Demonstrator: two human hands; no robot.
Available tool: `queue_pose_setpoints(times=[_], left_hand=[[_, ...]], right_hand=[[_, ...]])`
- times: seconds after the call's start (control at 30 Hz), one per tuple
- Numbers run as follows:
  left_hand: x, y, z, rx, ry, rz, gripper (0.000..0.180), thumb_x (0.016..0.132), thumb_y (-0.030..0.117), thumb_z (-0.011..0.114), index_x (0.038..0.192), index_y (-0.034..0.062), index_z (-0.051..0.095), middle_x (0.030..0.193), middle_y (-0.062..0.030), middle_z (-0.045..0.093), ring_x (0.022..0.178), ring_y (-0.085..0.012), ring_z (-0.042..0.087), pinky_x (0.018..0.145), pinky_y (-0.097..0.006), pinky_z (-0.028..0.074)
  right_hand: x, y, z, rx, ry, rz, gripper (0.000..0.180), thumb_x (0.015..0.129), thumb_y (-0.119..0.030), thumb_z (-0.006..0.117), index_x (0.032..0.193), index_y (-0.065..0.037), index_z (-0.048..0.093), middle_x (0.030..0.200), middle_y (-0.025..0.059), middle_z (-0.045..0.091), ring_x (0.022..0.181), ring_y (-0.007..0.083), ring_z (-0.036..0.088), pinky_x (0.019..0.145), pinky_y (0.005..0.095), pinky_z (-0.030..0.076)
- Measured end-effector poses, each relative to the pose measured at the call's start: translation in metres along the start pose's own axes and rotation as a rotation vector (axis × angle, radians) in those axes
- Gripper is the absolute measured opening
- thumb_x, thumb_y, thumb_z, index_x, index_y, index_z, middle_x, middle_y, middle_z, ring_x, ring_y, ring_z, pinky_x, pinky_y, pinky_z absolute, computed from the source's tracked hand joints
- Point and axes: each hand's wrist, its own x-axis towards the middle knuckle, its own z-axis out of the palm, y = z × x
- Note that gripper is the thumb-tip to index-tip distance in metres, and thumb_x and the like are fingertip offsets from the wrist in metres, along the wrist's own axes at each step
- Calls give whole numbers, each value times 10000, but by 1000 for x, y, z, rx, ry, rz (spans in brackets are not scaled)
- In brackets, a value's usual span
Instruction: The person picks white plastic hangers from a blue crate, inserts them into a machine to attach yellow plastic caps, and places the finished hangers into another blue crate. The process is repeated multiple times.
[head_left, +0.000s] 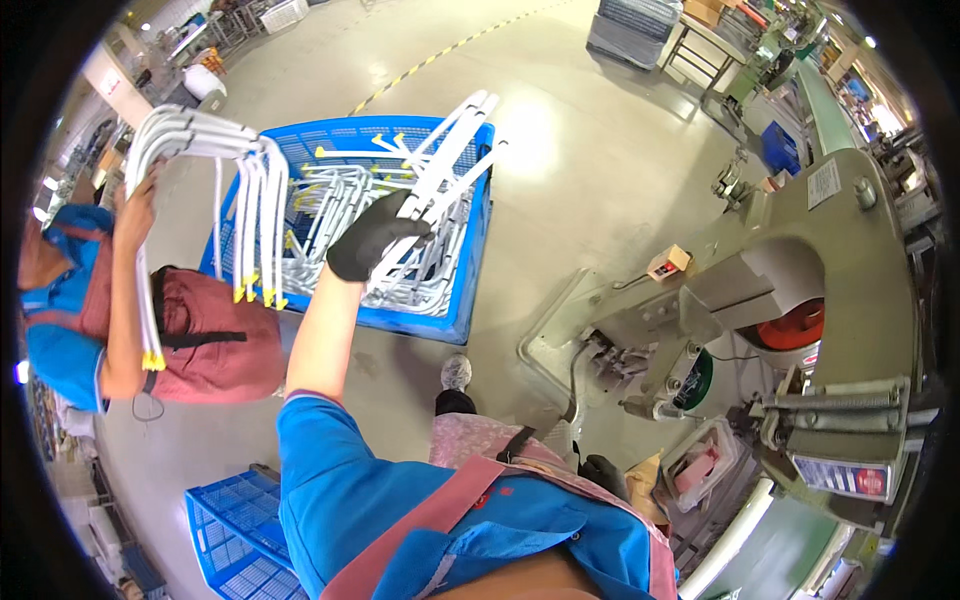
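Observation:
My left hand (372, 240), in a black glove, is shut on a few long white bent tubes (452, 150) and holds them over a blue plastic crate (472, 262). The crate holds several more white tubes with yellow end caps (345, 200). My right hand (603, 472), also in a dark glove, hangs low by my hip beside the machine, and its fingers are too hidden to read. At the left a co-worker in a blue shirt and red apron holds up a bundle of white tubes (195, 135) with one hand (135, 205).
A large beige machine (800, 260) with a red disc fills the right side. A second blue crate (235, 520) sits at the lower left. My shoe (456, 372) stands on the shiny floor just in front of the first crate. Racks and tables line the far back.

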Motion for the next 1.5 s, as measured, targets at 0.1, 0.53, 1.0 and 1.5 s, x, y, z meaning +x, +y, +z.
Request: queue_pose_setpoints(times=[0.1, 0.53, 1.0, 1.5], left_hand=[[-16, 50, 13, 28, -18, -21, 335, 818, 136, 612, 1112, -13, 554, 909, -75, 631, 795, -136, 593, 736, -266, 460], [-172, 67, 62, -437, -204, -231, 776, 655, 64, 769, 1329, -9, 393, 1106, -126, 595, 923, -210, 624, 786, -353, 505], [-256, -79, -4, -73, -825, -476, 550, 718, 159, 793, 1196, 22, 559, 1081, -59, 638, 966, -133, 570, 868, -282, 451], [-269, -41, 157, -645, -387, -341, 533, 797, 133, 685, 1249, -12, 443, 1068, -158, 608, 971, -236, 611, 850, -345, 491]], right_hand=[[-1, -8, 0, -148, 5, -161, 158, 846, -183, 568, 824, -27, 579, 743, 227, 582, 697, 398, 587, 616, 432, 453], [76, -237, 27, 765, -210, -564, 605, 962, -477, 435, 1351, -14, 428, 1089, 70, 607, 982, 166, 564, 894, 335, 458], [57, -344, -17, 1714, -519, -446, 631, 920, -467, 482, 1299, 37, 440, 1391, 253, 393, 1308, 374, 369, 1095, 508, 286], [-96, -200, 108, 649, -991, -141, 319, 959, -254, 510, 1187, -31, 504, 1065, 81, 591, 970, 172, 567, 855, 313, 455]])
